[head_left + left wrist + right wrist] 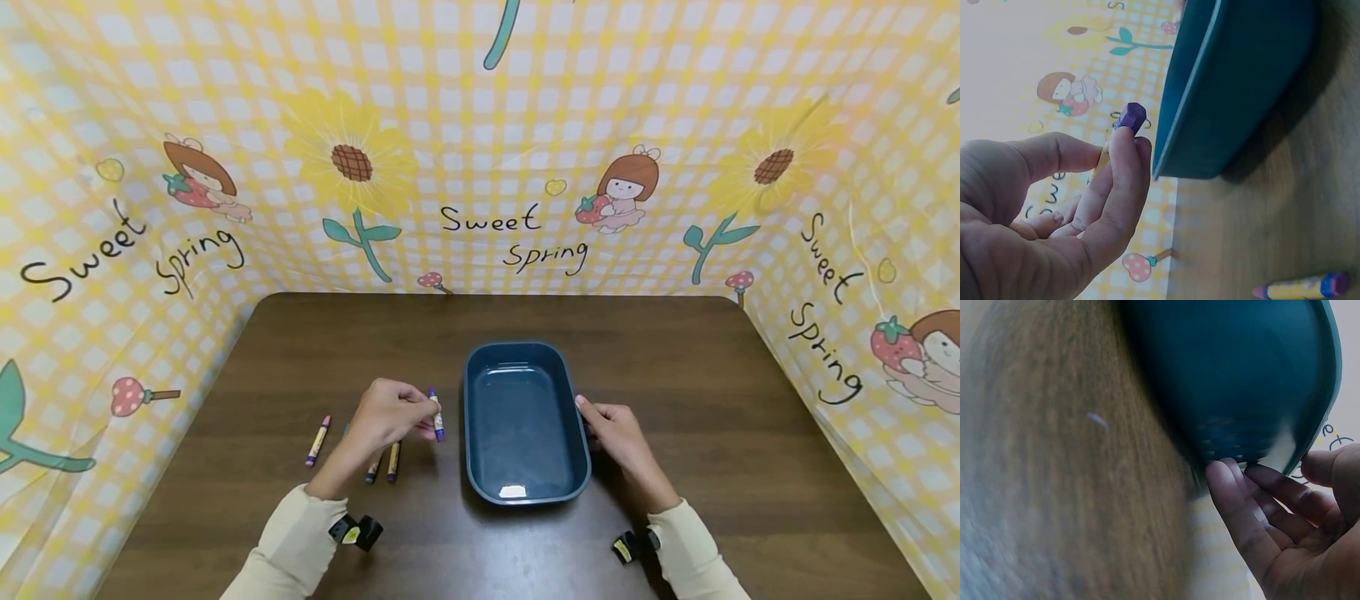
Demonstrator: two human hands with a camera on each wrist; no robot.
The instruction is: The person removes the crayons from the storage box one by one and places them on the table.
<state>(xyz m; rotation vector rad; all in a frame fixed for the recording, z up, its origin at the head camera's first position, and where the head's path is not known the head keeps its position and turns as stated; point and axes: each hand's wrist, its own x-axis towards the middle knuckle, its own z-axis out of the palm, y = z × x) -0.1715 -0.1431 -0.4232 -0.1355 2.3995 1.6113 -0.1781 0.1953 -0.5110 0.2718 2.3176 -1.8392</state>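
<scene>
A purple crayon (437, 421) is pinched between the thumb and fingers of my left hand (393, 412), just left of a dark blue rectangular dish (527, 429). In the left wrist view, the crayon's purple end (1132, 117) sticks up past the fingertips, near the dish's wall (1229, 106). My right hand (621, 433) holds the dish by its right side. The right wrist view has the thumb at the rim and the fingers (1229, 487) against the outer wall. Nothing lies inside the dish.
A pink-tipped crayon (318, 440) lies on the brown table (660, 350) at left. Two more crayons, one dark-ended (393, 462), lie partly beneath the left hand. A yellow checked cloth (480, 150) stands around the table's back and sides.
</scene>
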